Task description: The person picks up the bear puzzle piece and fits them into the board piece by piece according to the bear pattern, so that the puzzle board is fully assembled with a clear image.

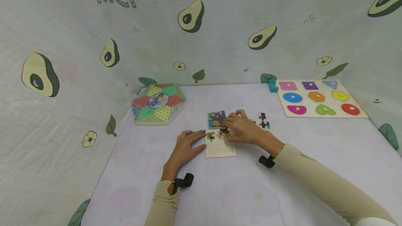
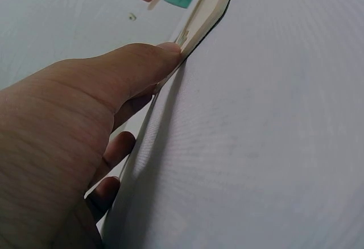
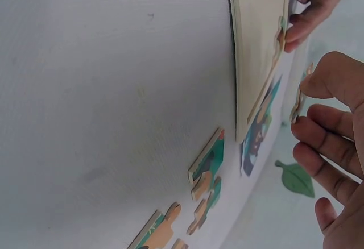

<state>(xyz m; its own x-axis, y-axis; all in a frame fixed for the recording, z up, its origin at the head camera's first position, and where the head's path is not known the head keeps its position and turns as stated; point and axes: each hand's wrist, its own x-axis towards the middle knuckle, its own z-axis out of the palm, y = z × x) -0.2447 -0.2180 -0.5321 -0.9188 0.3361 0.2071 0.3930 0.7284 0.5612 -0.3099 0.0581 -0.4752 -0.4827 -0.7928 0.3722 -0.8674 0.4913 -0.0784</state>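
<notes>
A pale wooden puzzle tray (image 1: 220,149) lies mid-table, with one colourful jigsaw piece (image 1: 210,136) in its upper left corner. My left hand (image 1: 187,147) rests along the tray's left side, thumb and forefinger touching the edge with the fingers fairly straight. Over the tray's upper part, my right hand (image 1: 243,128) pinches a dark red jigsaw piece (image 1: 224,130); in the right wrist view this piece (image 3: 301,94) sits between thumb and fingertips, seen nearly edge-on. Just behind the tray is a small picture (image 1: 216,119) of a brown animal, partly covered by the right hand.
Several loose jigsaw pieces (image 1: 264,125) lie right of the right hand, some hidden behind it. A patterned hexagonal box (image 1: 159,104) stands at the back left. At the back right are a shape board (image 1: 320,111) with coloured knobbed shapes and a teal block (image 1: 273,86).
</notes>
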